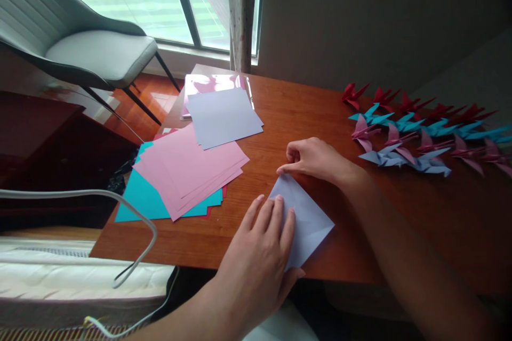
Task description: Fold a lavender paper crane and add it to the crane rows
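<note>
A pale lavender sheet of origami paper (310, 224), creased and turned like a diamond, lies near the front edge of the wooden table (304, 98). My left hand (260, 245) rests flat over its left side with the fingers stretched out and the thumb by the near corner. At the far corner, my right hand (316, 159) has its thumb and curled forefinger closed on the paper's tip. The underside of the sheet is hidden.
Left of my hands lie pink sheets (184, 162) over cyan sheets (146, 197), with lavender sheets (226, 117) and a shiny plastic packet (212, 82) behind. Folded cranes in red (352, 96), cyan (372, 113), pink (364, 130) and lavender (384, 155) stand at right. A white cable (136, 208) crosses the left side.
</note>
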A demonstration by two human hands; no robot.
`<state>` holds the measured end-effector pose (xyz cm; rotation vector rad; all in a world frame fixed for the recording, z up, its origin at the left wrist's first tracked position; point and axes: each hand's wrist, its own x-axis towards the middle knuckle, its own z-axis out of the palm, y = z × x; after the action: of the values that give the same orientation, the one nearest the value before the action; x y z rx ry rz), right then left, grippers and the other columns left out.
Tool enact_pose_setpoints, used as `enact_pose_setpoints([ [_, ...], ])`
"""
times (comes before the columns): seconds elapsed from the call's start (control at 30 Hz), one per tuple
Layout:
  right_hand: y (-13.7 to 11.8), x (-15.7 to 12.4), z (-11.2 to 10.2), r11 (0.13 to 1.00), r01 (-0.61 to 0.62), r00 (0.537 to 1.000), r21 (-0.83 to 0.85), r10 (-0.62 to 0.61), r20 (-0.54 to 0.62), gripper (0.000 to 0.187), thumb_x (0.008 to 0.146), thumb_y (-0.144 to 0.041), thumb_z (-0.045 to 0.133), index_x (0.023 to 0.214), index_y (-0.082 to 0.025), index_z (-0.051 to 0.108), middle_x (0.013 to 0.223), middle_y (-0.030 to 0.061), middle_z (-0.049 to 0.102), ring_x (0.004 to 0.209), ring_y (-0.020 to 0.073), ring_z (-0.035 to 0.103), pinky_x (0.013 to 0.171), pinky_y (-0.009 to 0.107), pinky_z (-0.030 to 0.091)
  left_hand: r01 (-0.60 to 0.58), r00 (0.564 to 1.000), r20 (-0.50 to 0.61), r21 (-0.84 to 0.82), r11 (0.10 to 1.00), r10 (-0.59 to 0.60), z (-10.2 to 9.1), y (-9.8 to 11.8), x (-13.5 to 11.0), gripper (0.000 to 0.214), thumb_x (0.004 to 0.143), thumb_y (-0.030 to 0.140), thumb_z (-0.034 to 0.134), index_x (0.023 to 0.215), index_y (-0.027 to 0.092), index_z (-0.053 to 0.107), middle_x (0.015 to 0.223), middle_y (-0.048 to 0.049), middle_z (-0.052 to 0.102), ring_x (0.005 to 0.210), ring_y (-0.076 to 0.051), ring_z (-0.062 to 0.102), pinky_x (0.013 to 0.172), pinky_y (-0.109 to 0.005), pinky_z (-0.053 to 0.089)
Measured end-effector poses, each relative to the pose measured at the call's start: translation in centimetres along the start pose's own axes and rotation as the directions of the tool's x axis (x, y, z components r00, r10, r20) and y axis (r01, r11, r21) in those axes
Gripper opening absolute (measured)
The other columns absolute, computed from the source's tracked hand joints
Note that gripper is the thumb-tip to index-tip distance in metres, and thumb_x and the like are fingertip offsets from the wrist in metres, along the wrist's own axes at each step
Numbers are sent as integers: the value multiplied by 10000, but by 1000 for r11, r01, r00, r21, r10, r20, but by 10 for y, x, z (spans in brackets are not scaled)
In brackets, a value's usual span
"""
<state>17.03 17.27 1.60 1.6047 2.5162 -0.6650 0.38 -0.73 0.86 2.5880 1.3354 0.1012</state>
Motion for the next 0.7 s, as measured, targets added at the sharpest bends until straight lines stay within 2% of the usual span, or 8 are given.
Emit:
enact_pose_setpoints([
  [0.2, -9, 0, 2, 993, -7, 1000, -115, 9, 18, 389, 713, -593, 784, 798, -238, 648, 785, -28, 709, 731, 162, 624, 549, 262, 289, 34, 999, -27, 23, 999, -34, -1, 7, 5, 762, 925, 609, 471, 1456, 62, 459, 1522, -271, 452, 1398, -418, 435, 1213, -517, 178],
  [0.37, -23, -5, 3, 983, 113, 994, -147, -112, 14, 459, 659, -572, 848, 869, -244, 606, 906, -36, 689, 811, 159, 622, 545, 263, 272, 35, 999, -11, -8, 999, -35, -3, 3, 4, 698, 954, 578, 435, 1445, 84, 476, 1478, -225, 514, 1407, -387, 402, 1217, -542, 125],
  [0.53, -37, -14, 8, 956, 250, 968, -155, -243, 62, 457, 698, -509, 852, 967, -240, 598, 1023, 10, 639, 948, 198, 616, 569, 275, 298, 108, 993, 49, -50, 993, -105, -9, 3, 3, 669, 959, 537, 453, 1483, 121, 437, 1474, -184, 519, 1355, -375, 414, 1116, -554, 302],
  [0.7, -41, -16, 8, 954, 266, 964, -136, -258, 70, 460, 703, -502, 857, 966, -232, 594, 1015, 20, 629, 934, 210, 608, 591, 288, 327, 139, 989, 51, -9, 990, -138, -12, 10, 8, 648, 958, 479, 465, 1499, 126, 426, 1488, -194, 508, 1178, -355, 544, 919, -499, 480],
])
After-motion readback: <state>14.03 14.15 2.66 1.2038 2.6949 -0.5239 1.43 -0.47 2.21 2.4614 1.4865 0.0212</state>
